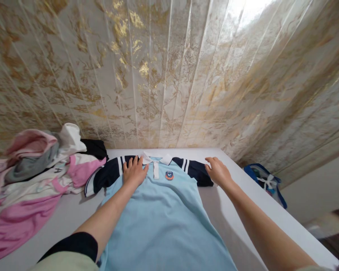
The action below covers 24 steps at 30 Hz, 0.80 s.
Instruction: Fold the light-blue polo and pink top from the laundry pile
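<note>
A light blue polo shirt [164,214] with navy sleeves, a white collar and a small chest badge lies flat, front up, on a white table [243,210]. My left hand [134,171] rests flat on the shirt's shoulder beside the collar, fingers spread and open. My right hand [218,171] sits on the end of the shirt's navy right-side sleeve [196,171], fingers curled onto the cloth at the sleeve's edge.
A heap of pink, white, grey and black clothes [36,177] covers the table's left side. A gold-and-cream patterned wall [169,75] stands right behind the table. A blue bag [264,180] lies on the floor past the table's right edge.
</note>
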Available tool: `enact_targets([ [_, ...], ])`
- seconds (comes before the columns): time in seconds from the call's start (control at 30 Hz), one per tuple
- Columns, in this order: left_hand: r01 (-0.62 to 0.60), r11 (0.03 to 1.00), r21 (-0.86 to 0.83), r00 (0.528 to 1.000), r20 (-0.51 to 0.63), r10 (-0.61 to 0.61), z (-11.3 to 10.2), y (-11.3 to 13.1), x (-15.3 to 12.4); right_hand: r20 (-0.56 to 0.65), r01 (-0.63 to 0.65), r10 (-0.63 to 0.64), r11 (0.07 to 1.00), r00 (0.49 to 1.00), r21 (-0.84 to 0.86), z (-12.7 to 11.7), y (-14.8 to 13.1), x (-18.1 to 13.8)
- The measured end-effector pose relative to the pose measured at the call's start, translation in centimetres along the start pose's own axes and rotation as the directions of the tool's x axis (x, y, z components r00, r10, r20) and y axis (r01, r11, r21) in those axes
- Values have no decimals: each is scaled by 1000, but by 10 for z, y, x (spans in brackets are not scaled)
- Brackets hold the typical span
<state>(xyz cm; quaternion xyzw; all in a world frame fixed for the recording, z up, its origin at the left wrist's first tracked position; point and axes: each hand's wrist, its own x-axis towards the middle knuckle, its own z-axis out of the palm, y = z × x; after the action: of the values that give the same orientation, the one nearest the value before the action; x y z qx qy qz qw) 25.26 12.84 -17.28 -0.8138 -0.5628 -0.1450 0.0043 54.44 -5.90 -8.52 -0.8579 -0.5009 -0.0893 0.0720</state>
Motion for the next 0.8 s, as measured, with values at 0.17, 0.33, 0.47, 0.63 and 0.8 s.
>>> enact_targets([
  [0.17,-3,1000,7,1000,-7,3,-5,1,-2,-29,242,-241,959,970,144,23,-73,21],
  [0.33,-18,1000,24,999,-43,19,-6,2,-4,94,286,-293,955,951,79,48,-90,22],
  [0.47,-23,1000,19,999,-46,24,-5,3,-4,103,203,-201,979,974,-9,41,-86,27],
  [0.63,-21,1000,-2,998,-53,20,-3,2,-3,69,206,-211,976,975,75,41,-104,51],
  [0.8,-15,1000,-25,998,-56,14,-1,1,-3,171,202,-212,977,962,76,55,-123,74],
])
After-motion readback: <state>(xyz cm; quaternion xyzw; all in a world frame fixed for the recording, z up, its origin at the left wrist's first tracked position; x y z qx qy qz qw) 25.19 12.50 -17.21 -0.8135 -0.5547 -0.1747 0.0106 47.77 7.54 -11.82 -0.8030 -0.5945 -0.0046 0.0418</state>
